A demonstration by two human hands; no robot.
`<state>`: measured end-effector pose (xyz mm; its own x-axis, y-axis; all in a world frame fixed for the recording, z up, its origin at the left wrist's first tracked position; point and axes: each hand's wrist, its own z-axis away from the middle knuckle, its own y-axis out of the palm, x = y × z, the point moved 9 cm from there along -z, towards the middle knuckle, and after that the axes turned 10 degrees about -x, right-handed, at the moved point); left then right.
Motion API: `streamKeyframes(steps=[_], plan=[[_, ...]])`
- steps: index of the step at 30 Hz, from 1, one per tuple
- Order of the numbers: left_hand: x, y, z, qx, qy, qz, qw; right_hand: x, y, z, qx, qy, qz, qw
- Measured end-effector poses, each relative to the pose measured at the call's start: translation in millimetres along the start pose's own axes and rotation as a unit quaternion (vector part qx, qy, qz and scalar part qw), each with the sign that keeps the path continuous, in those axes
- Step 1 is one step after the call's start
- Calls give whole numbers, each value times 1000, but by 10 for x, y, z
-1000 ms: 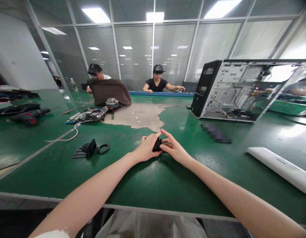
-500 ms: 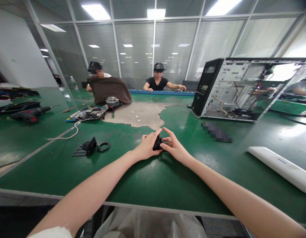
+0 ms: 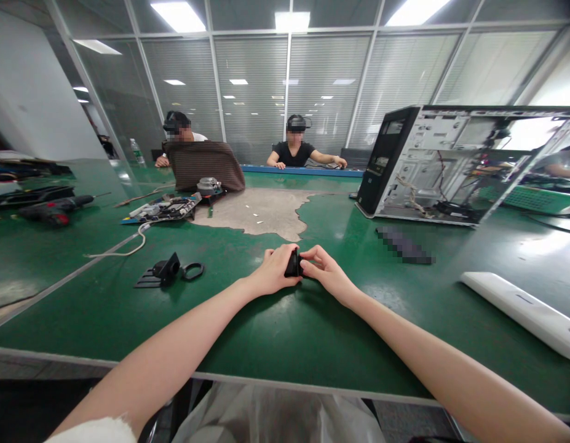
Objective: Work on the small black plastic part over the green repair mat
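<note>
Between my hands, just over the green table [image 3: 266, 338], is a small black boxy part [image 3: 292, 264]. My left hand [image 3: 272, 271] is closed around it from the left, thumb on the near side and fingers on the far side. From the right, the fingertips of my right hand [image 3: 328, 274] pinch the part's right end. Much of the part is hidden by my fingers, so its exact kind does not show. Off to the left lie a black slotted bracket with a round opening [image 3: 165, 271] and a black ring [image 3: 192, 271].
An opened computer case [image 3: 432, 166] stands at the back right. A pixelated dark object [image 3: 404, 245] and a long white device [image 3: 519, 312] lie on the right. Circuit boards [image 3: 162, 210] and a power drill [image 3: 58, 209] are on the left. Two people sit across the table.
My right forefinger, stretched out before, has bent down onto the part's right end. My left fingers have curled in closer around it. The bracket and ring have stayed put.
</note>
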<state>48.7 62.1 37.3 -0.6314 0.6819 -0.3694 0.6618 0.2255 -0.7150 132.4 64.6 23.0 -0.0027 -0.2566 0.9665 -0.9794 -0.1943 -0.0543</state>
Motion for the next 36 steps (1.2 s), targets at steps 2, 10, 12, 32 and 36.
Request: streamKeyframes(steps=[2,10,12,32,36], plan=[[-6,-2,4,-2,4,-5,1000,-20,-15,-18,-11,2,8,1000],[-21,-21,14,7,12,-7,1000,-25,-11,-24,20,-13,50,998],[-12,-16,12,10,11,-8,1000,3,14,0,35,-25,39,998],[5,-27,24,17,10,-2,1000,38,38,5,27,-24,16,999],[7,-25,22,17,9,-4,1000,7,31,-20,18,-16,30,999]])
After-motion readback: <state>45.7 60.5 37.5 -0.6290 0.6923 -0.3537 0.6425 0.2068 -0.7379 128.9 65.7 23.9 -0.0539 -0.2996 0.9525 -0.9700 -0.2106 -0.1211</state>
